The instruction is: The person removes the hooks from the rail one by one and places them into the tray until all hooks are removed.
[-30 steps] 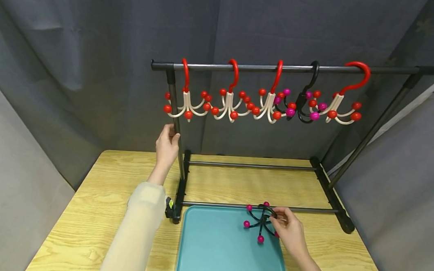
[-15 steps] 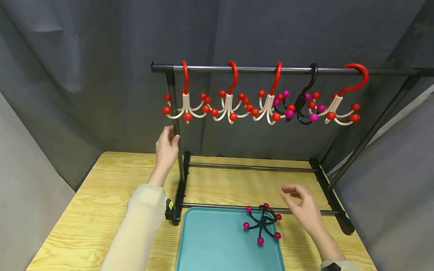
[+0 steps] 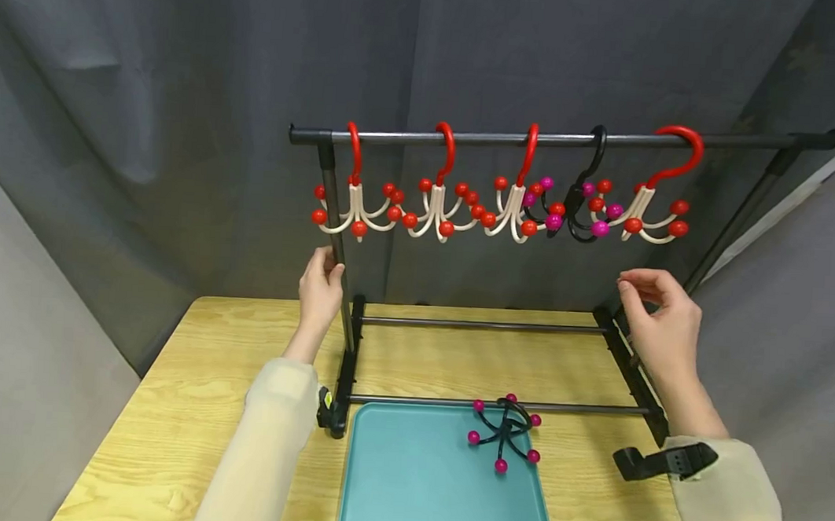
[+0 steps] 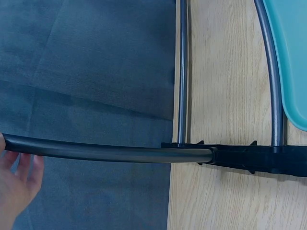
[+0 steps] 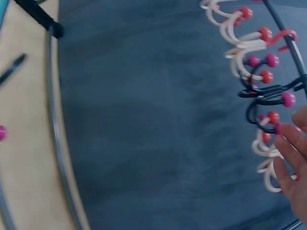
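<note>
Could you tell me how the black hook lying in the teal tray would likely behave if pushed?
The black hook looks like thin rigid plastic, so probably light and stiff. Resting on spread ball-tipped prongs, it would likely skid or rock on the smooth teal tray rather than roll.

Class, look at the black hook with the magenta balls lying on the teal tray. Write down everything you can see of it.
The black hook lies on its side at the far right part of the teal tray, close to the rack's front lower bar. It looks like plastic: a curved top hook joined to several thin black prongs that splay outward, each tipped with a small magenta ball. Neither hand touches it; the right hand is raised well above it, empty.
</note>
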Demonstrator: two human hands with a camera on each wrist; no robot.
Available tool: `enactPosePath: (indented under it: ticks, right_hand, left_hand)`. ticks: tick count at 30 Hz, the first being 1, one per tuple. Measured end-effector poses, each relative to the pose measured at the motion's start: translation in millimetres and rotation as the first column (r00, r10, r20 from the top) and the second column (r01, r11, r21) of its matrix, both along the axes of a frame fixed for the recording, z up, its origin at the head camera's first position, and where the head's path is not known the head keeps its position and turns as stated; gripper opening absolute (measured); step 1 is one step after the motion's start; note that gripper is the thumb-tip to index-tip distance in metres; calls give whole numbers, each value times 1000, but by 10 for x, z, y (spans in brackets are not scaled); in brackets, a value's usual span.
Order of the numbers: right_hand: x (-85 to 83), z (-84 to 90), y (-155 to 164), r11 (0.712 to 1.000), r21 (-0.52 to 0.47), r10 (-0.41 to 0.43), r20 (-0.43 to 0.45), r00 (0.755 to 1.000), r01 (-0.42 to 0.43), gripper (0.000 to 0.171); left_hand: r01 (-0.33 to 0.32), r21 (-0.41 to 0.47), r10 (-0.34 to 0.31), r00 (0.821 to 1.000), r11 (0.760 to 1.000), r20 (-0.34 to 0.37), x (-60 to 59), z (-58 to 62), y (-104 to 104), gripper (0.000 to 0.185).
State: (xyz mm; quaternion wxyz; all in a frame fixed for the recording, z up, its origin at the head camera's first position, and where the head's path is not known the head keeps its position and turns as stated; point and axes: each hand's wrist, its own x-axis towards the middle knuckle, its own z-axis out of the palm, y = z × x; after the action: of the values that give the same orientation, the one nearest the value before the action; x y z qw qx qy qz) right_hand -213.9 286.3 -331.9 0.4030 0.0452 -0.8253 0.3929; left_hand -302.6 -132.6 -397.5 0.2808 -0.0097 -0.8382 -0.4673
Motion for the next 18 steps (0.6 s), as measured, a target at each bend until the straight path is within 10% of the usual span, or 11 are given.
enactPosePath:
  ticks: [18]
  right_hand:
    - [-562,847,261,969,-175,-168,65,984,177,33]
  left_hand:
    - [14,-11,-14,1000,1000,1,31,8,-13,21]
